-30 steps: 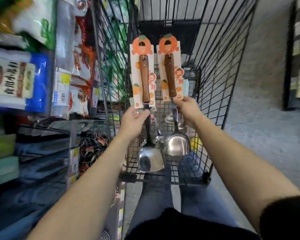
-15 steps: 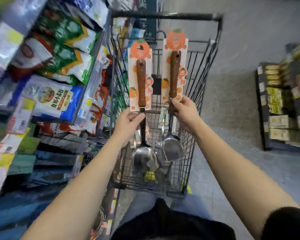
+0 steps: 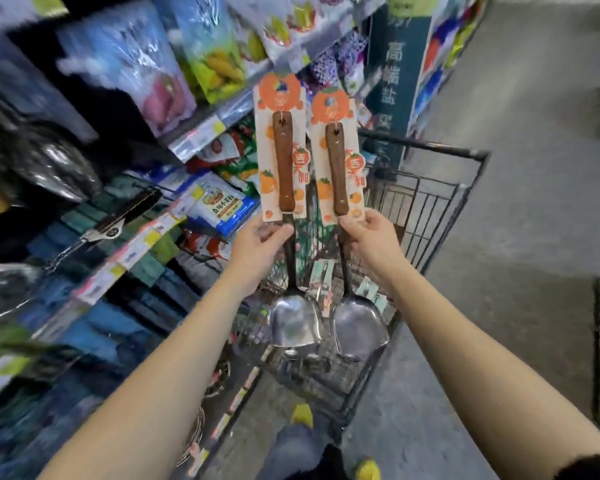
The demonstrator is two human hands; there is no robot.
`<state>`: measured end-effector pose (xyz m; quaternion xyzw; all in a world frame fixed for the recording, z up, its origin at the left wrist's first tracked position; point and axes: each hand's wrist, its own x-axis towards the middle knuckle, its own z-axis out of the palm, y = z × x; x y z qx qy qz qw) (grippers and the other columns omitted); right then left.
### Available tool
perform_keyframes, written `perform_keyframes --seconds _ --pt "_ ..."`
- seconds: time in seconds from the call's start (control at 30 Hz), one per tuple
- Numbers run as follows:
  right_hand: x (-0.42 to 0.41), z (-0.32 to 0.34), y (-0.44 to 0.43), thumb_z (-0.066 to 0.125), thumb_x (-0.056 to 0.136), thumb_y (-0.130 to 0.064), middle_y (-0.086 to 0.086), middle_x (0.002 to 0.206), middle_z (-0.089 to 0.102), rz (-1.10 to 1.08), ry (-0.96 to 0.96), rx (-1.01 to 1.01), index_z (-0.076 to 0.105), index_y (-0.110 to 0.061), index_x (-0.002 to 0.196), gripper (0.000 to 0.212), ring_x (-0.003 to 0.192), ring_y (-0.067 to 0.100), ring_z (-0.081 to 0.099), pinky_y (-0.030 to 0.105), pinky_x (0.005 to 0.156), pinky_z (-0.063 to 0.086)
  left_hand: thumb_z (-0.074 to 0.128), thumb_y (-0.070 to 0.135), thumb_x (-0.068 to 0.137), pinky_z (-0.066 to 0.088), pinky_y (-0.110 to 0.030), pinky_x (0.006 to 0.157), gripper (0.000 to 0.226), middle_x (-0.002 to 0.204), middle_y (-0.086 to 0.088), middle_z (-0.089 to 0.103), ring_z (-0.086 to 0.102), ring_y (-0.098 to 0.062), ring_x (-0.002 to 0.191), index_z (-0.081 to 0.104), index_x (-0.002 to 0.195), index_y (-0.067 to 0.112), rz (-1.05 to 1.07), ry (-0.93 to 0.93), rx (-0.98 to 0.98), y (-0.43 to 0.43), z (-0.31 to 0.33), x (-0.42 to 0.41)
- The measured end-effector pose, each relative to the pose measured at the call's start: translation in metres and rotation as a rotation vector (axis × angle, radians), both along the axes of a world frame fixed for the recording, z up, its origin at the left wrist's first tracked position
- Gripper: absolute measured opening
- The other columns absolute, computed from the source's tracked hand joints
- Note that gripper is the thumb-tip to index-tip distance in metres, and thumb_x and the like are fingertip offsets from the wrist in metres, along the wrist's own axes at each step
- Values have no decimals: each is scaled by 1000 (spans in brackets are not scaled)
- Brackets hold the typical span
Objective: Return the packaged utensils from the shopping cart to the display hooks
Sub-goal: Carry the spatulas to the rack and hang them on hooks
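Up above the shopping cart (image 3: 430, 188), the left hand (image 3: 257, 247) pinches one packaged spatula (image 3: 286, 216) just below its card, thumb curled over the shaft. Beside it, the right hand (image 3: 371, 237) grips a second spatula (image 3: 343, 237) likewise, blades hanging down.

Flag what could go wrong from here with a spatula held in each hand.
Left hand and right hand each pinch only the thin shank at the card's lower edge, so the left spatula or right spatula might swivel or slip. The steel blades hang close together by the cart and could knock or snag its wire. With both hands full, hanging either card may be awkward.
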<state>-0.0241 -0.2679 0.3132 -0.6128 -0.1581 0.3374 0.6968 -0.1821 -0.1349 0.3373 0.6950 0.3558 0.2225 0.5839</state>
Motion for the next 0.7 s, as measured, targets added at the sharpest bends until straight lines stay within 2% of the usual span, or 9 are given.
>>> perform_keyframes --seconds 0.07,0.13,0.23,0.27,0.37,0.5,0.6,0.7 --pt "-14 15 5 63 101 -8 15 108 78 61 -29 27 71 -13 102 10 98 29 73 41 86 59 70 24 98 58 -26 76 20 105 5 73 72 -14 99 59 106 38 66 -16 46 -5 18 -22" --pt "-29 26 14 63 101 -10 13 108 78 136 -75 50 71 -7 111 13 97 28 75 40 82 61 69 19 99 59 -22 71 19 99 12 73 73 -2 83 60 112 31 123 -28 71 -7 34 -46" --pt "-57 44 25 63 101 -10 15 102 78 220 -99 89 70 -2 116 18 83 21 73 28 66 57 70 20 98 63 -33 72 20 98 2 80 78 -13 88 65 117 18 202 -39 86 -7 53 -86" --pt "-67 49 28 64 101 -11 16 99 78 251 -108 101 71 -4 113 16 82 22 71 30 68 55 70 19 98 62 -31 69 21 100 0 80 78 -17 90 66 119 17 229 -51 88 -8 59 -99" --pt "-99 63 40 63 102 -13 8 90 78 359 -123 107 71 -5 110 14 76 16 70 32 68 55 67 17 99 59 -22 63 22 102 0 77 77 -9 84 63 121 22 304 -75 99 -17 77 -142" --pt "-152 84 45 62 102 -12 8 85 67 478 -160 98 65 7 121 26 59 7 59 17 51 43 71 25 97 64 -42 82 26 109 0 77 74 -20 102 62 121 26 414 -51 139 -35 96 -212" --pt "-201 100 35 63 102 -10 15 87 61 563 -176 133 67 4 110 17 72 23 54 26 55 42 71 23 98 64 -36 81 27 109 1 77 75 -19 101 63 123 19 490 -61 164 -59 106 -268" --pt "-256 110 19 65 98 -7 15 90 66 653 -172 171 70 -1 106 11 73 24 60 32 64 47 70 18 98 64 -33 76 19 106 -3 78 78 -22 94 65 117 19 573 -93 158 -94 111 -330"
